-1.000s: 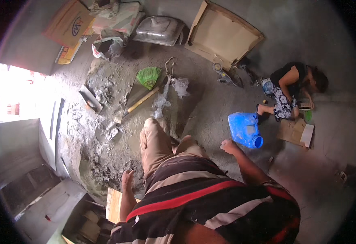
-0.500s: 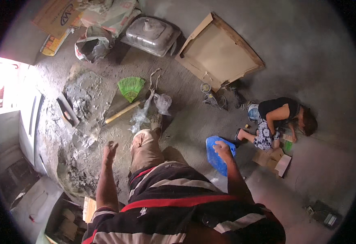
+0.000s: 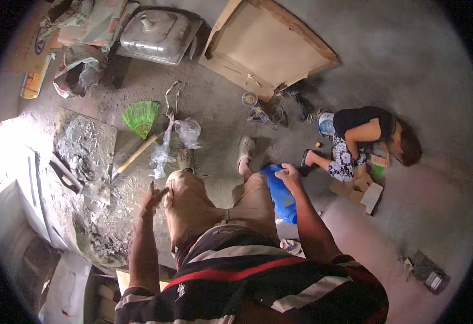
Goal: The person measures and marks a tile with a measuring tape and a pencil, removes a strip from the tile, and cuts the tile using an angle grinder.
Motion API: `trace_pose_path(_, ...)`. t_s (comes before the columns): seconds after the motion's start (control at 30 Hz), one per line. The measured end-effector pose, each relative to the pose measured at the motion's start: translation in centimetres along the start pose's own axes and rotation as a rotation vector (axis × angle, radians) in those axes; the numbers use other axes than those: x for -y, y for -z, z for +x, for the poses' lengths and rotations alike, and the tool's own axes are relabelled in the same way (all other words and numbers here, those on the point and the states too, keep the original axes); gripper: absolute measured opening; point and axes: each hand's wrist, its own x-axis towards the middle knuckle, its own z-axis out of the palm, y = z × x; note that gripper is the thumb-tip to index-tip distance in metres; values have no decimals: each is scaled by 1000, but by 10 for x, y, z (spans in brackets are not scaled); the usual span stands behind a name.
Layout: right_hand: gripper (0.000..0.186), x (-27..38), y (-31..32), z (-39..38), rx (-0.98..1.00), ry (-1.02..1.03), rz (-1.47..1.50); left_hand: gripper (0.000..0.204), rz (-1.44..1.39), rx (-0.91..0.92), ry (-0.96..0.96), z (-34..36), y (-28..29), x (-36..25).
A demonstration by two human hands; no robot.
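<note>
Currently, in the head view, the left hand point(image 3: 152, 198) hangs beside the left knee, fingers loosely parted, nothing visible in it. The right hand point(image 3: 289, 175) overlaps the blue jug point(image 3: 281, 197) near the right knee; whether its curled fingers grip the jug cannot be told. Grey wet mix point(image 3: 100, 231) lies spread across the floor at left, rough and clumpy, so apparently not levelled. The trowel point(image 3: 65, 174) rests there, out of hand; how much remains is unclear.

The rough grey floor point(image 3: 217, 146) carries a mortar-smeared sheet point(image 3: 88, 148), a wooden-handled tool point(image 3: 136, 155) (lower end at the sheet's edge), a crumpled clear plastic bag point(image 3: 188, 133), a blue plastic jug point(image 3: 280, 195) and an upturned metal sink point(image 3: 155, 38).
</note>
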Motion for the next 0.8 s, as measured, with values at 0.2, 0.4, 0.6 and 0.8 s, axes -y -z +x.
trace_pose_path(0.2, 70, -43, 27, 187, 16, 25, -136, 122, -89, -80, 117, 36, -141, -27)
trace_pose_path(0.4, 78, -60, -8, 382, 162, -74, -316, 121, 425, -289, -2, 44, -245, 25)
trace_pose_path(0.6, 96, -117, -65, 522, 117, 23, -678, 134, 450, -268, 297, 54, -276, -75)
trace_pose_path(0.8, 108, -203, -110, 615, 14, 170, -707, 128, 495, -276, 294, 85, -271, -92)
